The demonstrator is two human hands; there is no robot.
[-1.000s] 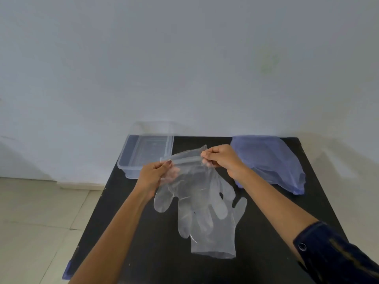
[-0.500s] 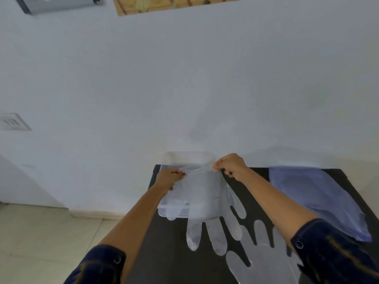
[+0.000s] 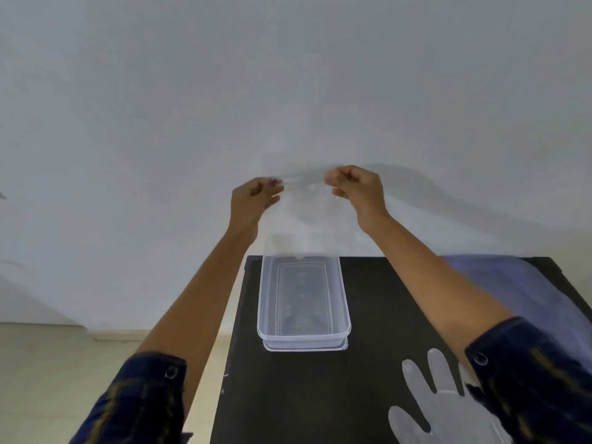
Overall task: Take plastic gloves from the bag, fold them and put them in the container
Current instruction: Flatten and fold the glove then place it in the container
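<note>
My left hand (image 3: 253, 200) and my right hand (image 3: 357, 187) are raised in front of the wall, each pinching a top corner of a clear plastic glove (image 3: 304, 219). The glove hangs stretched between them, faint and blurred against the wall, above the far end of a clear rectangular container (image 3: 302, 334). The container stands empty on the black table (image 3: 288, 395). A second clear glove (image 3: 439, 405) lies flat on the table at the near right, partly under my right sleeve. The bluish plastic bag (image 3: 519, 290) lies at the table's right side behind my right forearm.
A white wall rises directly behind the table. The table's left edge runs just left of the container, with beige tiled floor (image 3: 48, 379) below it.
Both hands lifted the glove up off the table and further forward, over the container. The other glove stayed on the table. The camera view tilted upward.
</note>
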